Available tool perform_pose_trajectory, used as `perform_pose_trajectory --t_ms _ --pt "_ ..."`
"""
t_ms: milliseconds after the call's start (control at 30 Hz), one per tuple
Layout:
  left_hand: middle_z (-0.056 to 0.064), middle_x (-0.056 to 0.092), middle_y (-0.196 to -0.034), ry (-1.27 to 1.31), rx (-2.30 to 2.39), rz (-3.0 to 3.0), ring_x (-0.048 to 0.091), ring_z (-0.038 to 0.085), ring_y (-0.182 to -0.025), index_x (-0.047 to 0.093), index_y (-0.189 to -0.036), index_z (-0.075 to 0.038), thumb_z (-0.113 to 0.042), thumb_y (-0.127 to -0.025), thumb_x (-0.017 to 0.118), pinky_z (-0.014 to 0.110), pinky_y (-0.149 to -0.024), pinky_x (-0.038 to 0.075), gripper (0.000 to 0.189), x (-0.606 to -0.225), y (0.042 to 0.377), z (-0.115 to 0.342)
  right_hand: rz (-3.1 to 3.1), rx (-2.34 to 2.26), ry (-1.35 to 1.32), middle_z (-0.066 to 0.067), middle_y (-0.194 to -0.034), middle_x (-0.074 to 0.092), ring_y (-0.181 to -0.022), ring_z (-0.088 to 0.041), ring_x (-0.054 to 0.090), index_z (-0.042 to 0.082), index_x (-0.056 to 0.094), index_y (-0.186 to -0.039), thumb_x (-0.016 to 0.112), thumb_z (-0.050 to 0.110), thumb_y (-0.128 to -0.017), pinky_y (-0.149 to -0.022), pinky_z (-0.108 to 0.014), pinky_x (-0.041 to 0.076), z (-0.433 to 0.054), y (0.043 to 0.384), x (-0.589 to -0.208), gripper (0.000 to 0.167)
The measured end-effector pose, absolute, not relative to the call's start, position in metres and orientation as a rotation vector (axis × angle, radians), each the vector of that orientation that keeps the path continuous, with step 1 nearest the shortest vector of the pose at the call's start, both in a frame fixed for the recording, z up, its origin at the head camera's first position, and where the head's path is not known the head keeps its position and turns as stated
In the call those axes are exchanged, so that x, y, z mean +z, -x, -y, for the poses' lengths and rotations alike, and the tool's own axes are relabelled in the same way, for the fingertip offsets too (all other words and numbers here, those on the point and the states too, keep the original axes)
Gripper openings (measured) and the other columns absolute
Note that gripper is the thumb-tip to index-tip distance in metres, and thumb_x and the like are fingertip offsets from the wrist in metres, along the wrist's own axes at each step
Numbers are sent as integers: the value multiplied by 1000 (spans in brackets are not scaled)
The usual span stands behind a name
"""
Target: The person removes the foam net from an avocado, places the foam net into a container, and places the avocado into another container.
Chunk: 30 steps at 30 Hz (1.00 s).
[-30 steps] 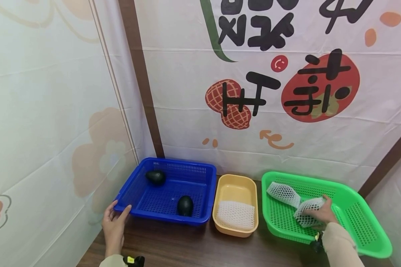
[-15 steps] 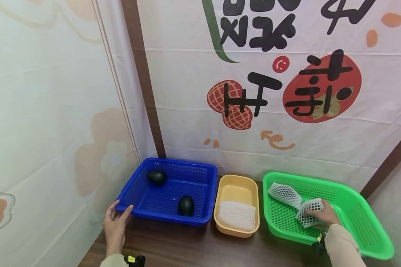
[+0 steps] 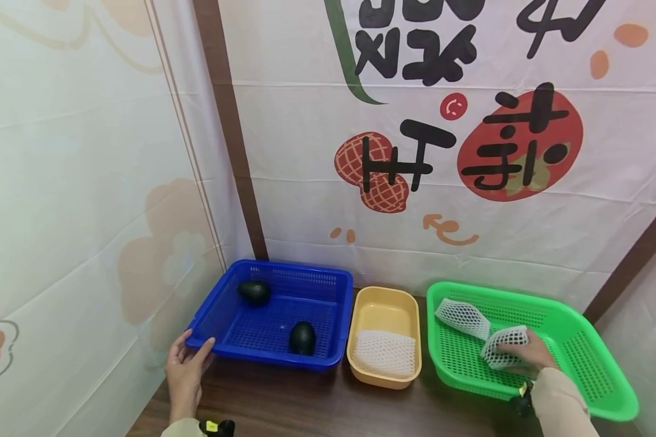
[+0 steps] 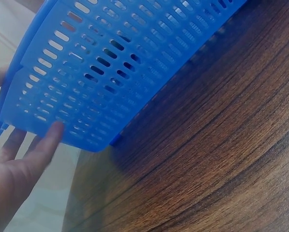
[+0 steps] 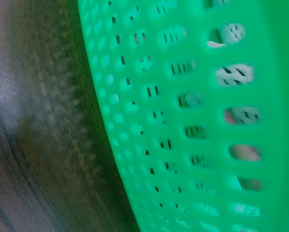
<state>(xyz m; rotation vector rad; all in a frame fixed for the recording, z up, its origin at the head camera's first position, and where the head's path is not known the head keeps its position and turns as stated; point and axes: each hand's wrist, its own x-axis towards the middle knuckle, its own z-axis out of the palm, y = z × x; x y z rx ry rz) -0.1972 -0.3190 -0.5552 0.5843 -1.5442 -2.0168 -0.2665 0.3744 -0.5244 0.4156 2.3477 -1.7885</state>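
Observation:
My left hand (image 3: 186, 375) holds the front left corner of the blue basket (image 3: 287, 360); in the left wrist view its thumb (image 4: 51, 137) touches the perforated wall. Two dark avocados (image 3: 254, 292) lie apart inside that basket. At the right, my right hand (image 3: 530, 352) reaches into the green basket (image 3: 585, 364) and grips a dark avocado in a white foam net (image 3: 503, 348). Another netted avocado (image 3: 463, 317) lies behind it to the left. The right wrist view mostly shows the green basket's wall, with bits of net and fingers through its slots.
Between the baskets stands a yellow tray (image 3: 384, 308) with a stack of flat white foam nets (image 3: 385, 353) in its front half. All stand on a dark wooden table (image 3: 306, 400). Printed cloth walls (image 3: 295, 200) rise behind and at the left.
Within the green basket my right hand has shifted slightly on the netted avocado. My left hand stays at the blue basket's corner. The head view has swayed a little.

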Motion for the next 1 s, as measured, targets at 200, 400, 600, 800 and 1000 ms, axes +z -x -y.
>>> perform_pose_trajectory --t_ms 200,400,600,800,1000 --pt "18 38 -140 -633 -2074 1521 57 4 -95 43 -141 -11 -6 -81 79 24 -70 57 70 -546 196 316 -2381 -1817 -376 -32 -118 42 -87 -30 61 -9 17 -139 82 9 -77 -80 -55 55 -373 264 -514 92" --pt "20 38 -141 -580 -2056 1499 58 10 -99 46 -140 -15 -7 -80 80 27 -72 57 70 -562 204 323 -2418 -1818 -352 -33 -122 40 -93 -35 60 -9 15 -142 79 8 -80 -81 -53 55 -371 259 -505 90" --pt "14 40 -141 -530 -2081 1453 60 14 -103 51 -137 -24 -14 -73 87 35 -73 58 75 -614 226 350 -2365 -1869 -401 -32 -123 37 -101 -44 56 -8 8 -145 78 8 -82 -79 -50 56 -375 256 -500 95" --pt "14 35 -144 -512 -2114 1399 57 18 -107 51 -138 -23 -8 -73 86 37 -72 58 76 -628 232 357 -2372 -1900 -411 -30 -120 41 -93 -35 60 -7 9 -145 79 10 -81 -81 -51 55 -377 250 -497 95" --pt "13 37 -144 -495 -2114 1391 54 19 -113 51 -138 -24 -3 -77 82 37 -72 58 71 -606 223 341 -2414 -1886 -390 -26 -115 48 -87 -25 63 -7 15 -141 77 9 -83 -81 -51 55 -380 243 -496 87"
